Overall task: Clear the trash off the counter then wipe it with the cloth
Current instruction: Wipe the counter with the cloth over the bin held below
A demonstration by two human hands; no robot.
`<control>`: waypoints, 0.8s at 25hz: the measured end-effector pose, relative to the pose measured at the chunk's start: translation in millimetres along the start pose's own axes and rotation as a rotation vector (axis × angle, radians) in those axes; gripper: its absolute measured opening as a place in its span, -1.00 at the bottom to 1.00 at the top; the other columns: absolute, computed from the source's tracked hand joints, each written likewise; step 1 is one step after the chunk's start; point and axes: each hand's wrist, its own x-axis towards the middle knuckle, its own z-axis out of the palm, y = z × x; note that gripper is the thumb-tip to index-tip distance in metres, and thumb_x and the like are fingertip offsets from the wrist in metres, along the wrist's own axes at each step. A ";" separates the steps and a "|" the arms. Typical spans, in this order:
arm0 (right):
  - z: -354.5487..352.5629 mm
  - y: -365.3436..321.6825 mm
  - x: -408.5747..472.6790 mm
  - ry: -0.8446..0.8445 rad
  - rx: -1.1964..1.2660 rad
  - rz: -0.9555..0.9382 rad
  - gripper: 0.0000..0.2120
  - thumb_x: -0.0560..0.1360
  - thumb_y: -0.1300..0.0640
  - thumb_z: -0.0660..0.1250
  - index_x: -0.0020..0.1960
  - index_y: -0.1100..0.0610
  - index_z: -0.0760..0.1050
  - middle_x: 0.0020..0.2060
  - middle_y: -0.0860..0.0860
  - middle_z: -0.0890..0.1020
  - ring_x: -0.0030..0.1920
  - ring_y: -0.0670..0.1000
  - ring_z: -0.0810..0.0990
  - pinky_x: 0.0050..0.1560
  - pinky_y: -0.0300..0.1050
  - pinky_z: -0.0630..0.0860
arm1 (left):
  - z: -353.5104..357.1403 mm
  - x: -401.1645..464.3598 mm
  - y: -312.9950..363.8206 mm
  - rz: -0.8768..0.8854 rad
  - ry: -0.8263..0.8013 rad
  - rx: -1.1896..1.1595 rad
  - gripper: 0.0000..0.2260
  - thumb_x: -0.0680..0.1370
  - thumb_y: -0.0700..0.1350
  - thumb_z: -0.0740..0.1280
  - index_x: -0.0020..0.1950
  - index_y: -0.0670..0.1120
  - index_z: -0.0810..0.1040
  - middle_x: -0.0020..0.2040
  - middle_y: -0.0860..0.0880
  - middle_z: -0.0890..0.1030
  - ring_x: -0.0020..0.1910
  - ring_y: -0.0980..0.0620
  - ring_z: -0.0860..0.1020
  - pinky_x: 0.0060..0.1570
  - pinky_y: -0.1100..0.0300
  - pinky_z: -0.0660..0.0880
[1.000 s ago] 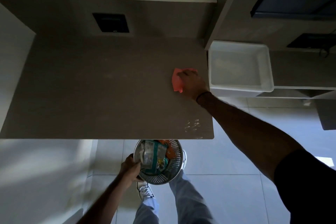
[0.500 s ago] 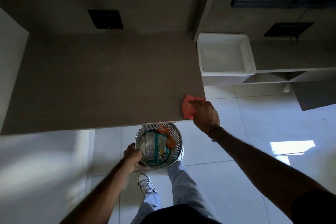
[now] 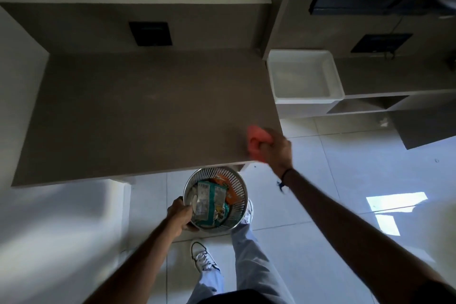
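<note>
My right hand (image 3: 277, 150) grips a bunched orange-red cloth (image 3: 256, 139) at the front right corner of the brown counter (image 3: 138, 111). The cloth is blurred and sits over the counter's near edge. My left hand (image 3: 179, 216) holds the rim of a round metal mesh bin (image 3: 240, 196) below the counter's front edge. Inside the bin lie wrappers (image 3: 209, 201), teal and white with some orange. No trash shows on the counter top.
A white rectangular tub (image 3: 333, 76) stands just right of the counter on a lower grey shelf (image 3: 394, 79). A dark wall plate (image 3: 150, 33) sits on the backsplash. A white wall borders the counter's left. My legs and shoes (image 3: 203, 258) stand on pale floor tiles.
My right hand has pulled the cloth from mid-right of the counter toward the front right corner and bunched it up. The bin in my left hand has stayed below the edge.
</note>
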 end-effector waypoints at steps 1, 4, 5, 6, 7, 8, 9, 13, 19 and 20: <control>-9.7 2.4 19.2 0.059 -0.053 0.053 -0.58 0.28 0.01 0.26 0.11 -0.04 0.62 -0.18 -0.05 0.70 -0.14 0.02 0.65 -0.30 -0.29 0.39 | -1.9 0.9 -1.7 0.004 0.001 0.007 -0.77 0.65 -0.16 0.35 0.28 -0.21 0.49 0.16 -0.31 0.65 -0.07 -0.30 0.76 -0.26 -0.17 0.75; -8.6 5.1 66.3 -0.029 -0.368 0.124 -0.55 0.37 -0.07 0.37 0.25 -0.02 0.55 0.09 0.10 0.67 0.16 0.24 0.55 -0.05 -0.05 0.51 | -6.5 3.2 -5.2 -0.010 0.009 0.006 -0.75 0.65 -0.12 0.36 0.28 -0.20 0.48 0.15 -0.31 0.65 -0.10 -0.27 0.76 -0.43 -0.03 0.73; 2.1 1.1 72.1 -0.113 -0.427 0.105 -0.50 0.38 -0.13 0.41 0.29 -0.02 0.53 0.16 0.10 0.63 0.21 0.26 0.50 0.05 0.01 0.53 | -8.4 4.7 -6.3 -0.014 0.010 -0.001 -0.75 0.65 -0.11 0.36 0.28 -0.20 0.49 0.15 -0.31 0.65 -0.10 -0.27 0.76 -0.42 -0.04 0.73; 16.1 -3.4 73.2 -0.195 -0.480 0.052 -0.45 0.39 -0.14 0.42 0.34 -0.01 0.50 0.23 0.09 0.59 0.25 0.27 0.47 0.13 0.04 0.53 | -11.0 5.6 -7.1 -0.017 0.013 -0.006 -0.76 0.65 -0.11 0.35 0.27 -0.19 0.50 0.15 -0.31 0.65 -0.10 -0.27 0.76 -0.41 -0.06 0.73; 31.8 -8.7 72.2 -0.256 -0.537 -0.024 -0.44 0.42 -0.12 0.41 0.39 -0.01 0.46 0.30 0.08 0.55 0.27 0.26 0.46 0.18 0.05 0.52 | -14.2 6.6 -6.8 -0.020 0.020 -0.013 -0.77 0.65 -0.11 0.35 0.25 -0.19 0.51 0.15 -0.31 0.65 -0.11 -0.27 0.76 -0.41 -0.06 0.73; 46.6 -14.8 68.7 -0.298 -0.588 -0.107 -0.45 0.45 -0.08 0.39 0.42 -0.02 0.43 0.35 0.07 0.51 0.28 0.26 0.46 0.20 0.05 0.50 | -17.2 7.2 -5.3 -0.021 0.032 -0.020 -0.78 0.65 -0.11 0.35 0.24 -0.18 0.51 0.14 -0.30 0.66 -0.12 -0.27 0.76 -0.40 -0.06 0.73; 58.8 -20.3 59.4 -0.333 -0.617 -0.187 -0.46 0.46 -0.06 0.37 0.42 -0.02 0.43 0.36 0.06 0.50 0.27 0.26 0.46 0.18 0.05 0.51 | -19.5 6.9 -5.6 -0.027 0.043 -0.026 -0.79 0.65 -0.12 0.35 0.23 -0.18 0.51 0.13 -0.30 0.66 -0.13 -0.27 0.76 -0.39 -0.08 0.74; 83.8 -36.0 -4.9 -0.401 -0.462 -0.457 -0.51 0.32 0.03 0.32 0.26 -0.04 0.56 0.23 0.01 0.63 0.09 0.24 0.57 0.01 0.03 0.60 | -30.7 8.1 -10.1 -0.040 0.054 -0.036 -0.80 0.63 -0.18 0.35 0.24 -0.20 0.51 0.17 -0.30 0.63 -0.06 -0.31 0.74 -0.33 -0.19 0.73; 92.3 -60.8 -36.7 -0.761 0.082 0.184 -0.81 0.39 0.23 0.37 -0.03 0.11 0.68 -0.13 0.04 0.73 -0.12 0.00 0.65 -0.05 -0.07 0.62 | -54.2 4.2 -18.2 -0.041 0.004 -0.110 -0.67 0.63 -0.05 0.41 0.25 -0.27 0.52 0.11 -0.34 0.69 -0.17 -0.26 0.78 -0.24 -0.16 0.75; 89.5 -67.2 -28.9 -0.677 0.200 0.290 -0.84 0.39 0.29 0.37 -0.08 0.14 0.67 -0.20 0.03 0.72 -0.16 0.02 0.64 -0.16 -0.13 0.61 | -58.7 4.4 -19.4 -0.039 -0.004 -0.115 -0.67 0.63 -0.05 0.40 0.26 -0.28 0.52 0.14 -0.35 0.68 -0.16 -0.27 0.78 -0.26 -0.13 0.76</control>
